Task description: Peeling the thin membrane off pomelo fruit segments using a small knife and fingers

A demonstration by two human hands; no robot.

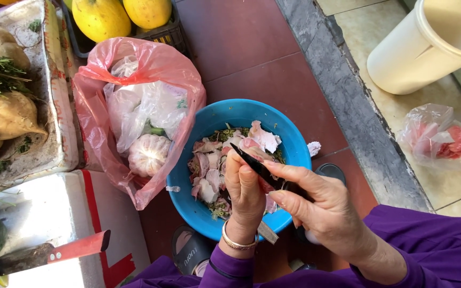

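While both hands hover over a round blue plastic bowl on the red tiled floor, the right hand pinches a slim black knife w/ thumb & fingers curled shut on the handle, blade angled up-left. The left hand is closed into a loose fist, fingertips bunched at the blade around a small piece, prob. a garlic clove; it's mostly hidden, so can't tell for sure. A thin metal bangle rings the left wrist; sleeves are purple. The bowl holds papery pink-white garlic skins & green scraps. Just left of the bowl, touching it, a crinkly pink plastic bag holds a whole ridged garlic bulb. Bottom left, a cleaver w/ red handle lies on a white foam box. Top right, a cream plastic bucket.
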